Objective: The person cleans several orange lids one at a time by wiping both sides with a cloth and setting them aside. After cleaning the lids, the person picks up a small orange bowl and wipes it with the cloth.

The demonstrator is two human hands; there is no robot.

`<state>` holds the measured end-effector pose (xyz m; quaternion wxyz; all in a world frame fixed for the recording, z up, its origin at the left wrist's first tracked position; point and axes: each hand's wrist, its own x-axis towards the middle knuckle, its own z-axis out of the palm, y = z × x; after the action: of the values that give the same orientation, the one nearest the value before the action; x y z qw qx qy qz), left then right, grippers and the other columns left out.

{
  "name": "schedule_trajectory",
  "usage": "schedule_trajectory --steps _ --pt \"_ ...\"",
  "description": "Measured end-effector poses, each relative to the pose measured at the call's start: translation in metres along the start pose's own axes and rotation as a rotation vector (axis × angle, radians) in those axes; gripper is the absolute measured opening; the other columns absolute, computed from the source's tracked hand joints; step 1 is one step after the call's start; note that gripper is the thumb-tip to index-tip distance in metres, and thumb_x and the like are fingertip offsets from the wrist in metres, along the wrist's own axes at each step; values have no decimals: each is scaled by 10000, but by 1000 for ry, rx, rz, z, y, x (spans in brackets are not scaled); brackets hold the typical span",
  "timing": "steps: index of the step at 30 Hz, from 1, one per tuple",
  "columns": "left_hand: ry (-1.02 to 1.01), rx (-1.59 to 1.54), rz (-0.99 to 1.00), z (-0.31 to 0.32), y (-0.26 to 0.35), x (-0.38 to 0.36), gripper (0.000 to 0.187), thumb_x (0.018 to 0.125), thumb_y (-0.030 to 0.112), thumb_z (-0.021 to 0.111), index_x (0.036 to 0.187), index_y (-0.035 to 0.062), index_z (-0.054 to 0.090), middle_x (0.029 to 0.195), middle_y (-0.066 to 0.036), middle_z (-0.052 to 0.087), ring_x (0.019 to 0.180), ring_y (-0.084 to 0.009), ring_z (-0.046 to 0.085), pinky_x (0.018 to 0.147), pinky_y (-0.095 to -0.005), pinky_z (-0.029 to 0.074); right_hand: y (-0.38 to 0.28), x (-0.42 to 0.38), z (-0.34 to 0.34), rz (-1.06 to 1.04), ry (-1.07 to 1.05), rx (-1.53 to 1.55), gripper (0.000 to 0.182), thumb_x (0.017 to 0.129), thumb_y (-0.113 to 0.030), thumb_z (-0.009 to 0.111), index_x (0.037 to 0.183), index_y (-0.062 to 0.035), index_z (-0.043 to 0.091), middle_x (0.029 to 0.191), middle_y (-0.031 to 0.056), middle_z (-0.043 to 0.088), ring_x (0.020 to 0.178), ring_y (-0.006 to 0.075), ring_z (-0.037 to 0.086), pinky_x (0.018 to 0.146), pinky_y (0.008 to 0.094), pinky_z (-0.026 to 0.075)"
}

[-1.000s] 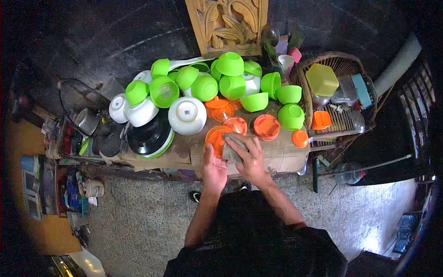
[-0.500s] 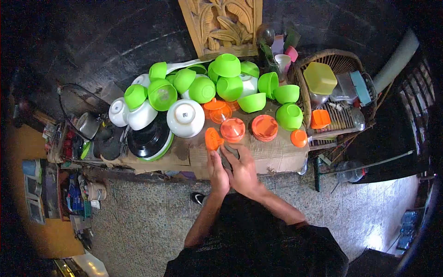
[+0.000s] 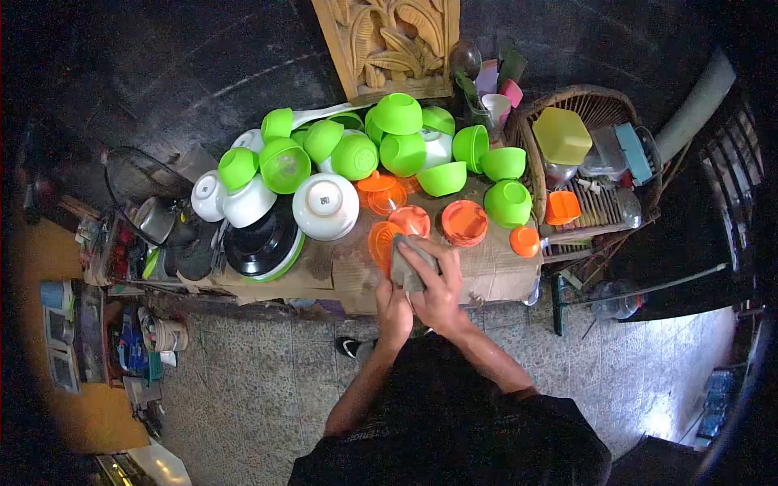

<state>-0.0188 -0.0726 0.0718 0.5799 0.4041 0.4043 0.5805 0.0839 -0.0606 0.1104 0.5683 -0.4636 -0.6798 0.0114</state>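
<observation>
one orange dish [image 3: 380, 243], long axis forward

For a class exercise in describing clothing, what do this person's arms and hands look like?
The left hand and right hand are ungloved, with no ring or watch that I can make out. Both forearms are uncovered below the loose, black sleeves of a dark shirt. Any print on it is too dim to read.

I see smooth plastic on the orange dish [image 3: 378, 245], dull gray cloth [image 3: 405, 274], a shiny black plate [image 3: 261, 240] and a bumpy wood panel [image 3: 391, 42].
</observation>
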Motion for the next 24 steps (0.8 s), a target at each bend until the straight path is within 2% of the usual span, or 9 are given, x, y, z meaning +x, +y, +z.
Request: schedule_trajectory --steps 5,7,9,11,12,13,15,17,24 --pt "23 302 45 -2 -1 -2 425 976 78 471 1383 -31 524 1259 -84 617 1133 -184 593 974 -346 490 -8 8 -8 117 -134 6 622 688 0 706 1305 -73 693 1319 113 649 1074 332 587 949 425 501" --pt "-19 0 14 -5 2 1 405 980 77 476 1367 -26 534 1229 -74 622 1092 -153 592 921 -334 497 -10 12 -12 150 -240 0 619 684 -8 702 1301 -70 693 1333 96 648 1063 330 583 954 429 503" --pt "11 83 -32 -17 1 -1 405 993 126 494 1378 4 531 1231 -72 639 1069 -146 619 877 -342 519 -12 15 -16 91 -285 -41 606 682 -22 693 1286 -64 696 1359 76 643 1045 330 575 957 427 506" --pt "-133 -463 13 -32 -16 -1 468 993 105 482 1449 -1 488 1357 -99 589 1242 -183 565 1053 -358 449 -11 12 -12 33 -266 -52 615 669 -32 699 1283 -68 698 1371 74 639 1059 325 574 953 421 506" --pt "-183 -526 -47 -37 -14 1 469 1038 255 503 1468 70 475 1371 -71 597 1262 -195 584 1030 -384 498 -8 11 -9 -33 -244 -64 624 657 -42 706 1280 -73 701 1383 72 636 1073 321 573 949 415 506" --pt "-184 -527 -44 -27 -2 1 469 1038 255 503 1468 70 475 1371 -71 597 1262 -195 584 1030 -384 498 -5 7 -7 -37 -244 -64 624 657 -42 706 1280 -73 701 1383 72 636 1073 321 573 949 415 506" --pt "98 -478 -117 -6 23 1 464 1095 360 471 1466 82 472 1417 -74 559 1328 -195 535 1103 -399 448 1 -7 2 -127 -251 -74 632 653 -74 724 1285 -92 705 1412 62 626 1105 306 571 955 408 502" --pt "37 -399 -54 -9 26 4 493 1111 437 430 1462 93 469 1429 -68 546 1317 -197 544 1099 -414 453 9 -20 9 -181 -237 -100 661 643 -109 739 1303 -108 701 1431 60 619 1148 297 566 974 406 493" --pt "-20 -707 -78 -31 16 10 414 1115 349 440 1426 89 520 1399 -75 602 1301 -235 570 1089 -438 462 19 -35 13 -207 -208 47 653 674 -75 778 1321 -108 698 1398 107 629 1147 306 584 986 408 475"
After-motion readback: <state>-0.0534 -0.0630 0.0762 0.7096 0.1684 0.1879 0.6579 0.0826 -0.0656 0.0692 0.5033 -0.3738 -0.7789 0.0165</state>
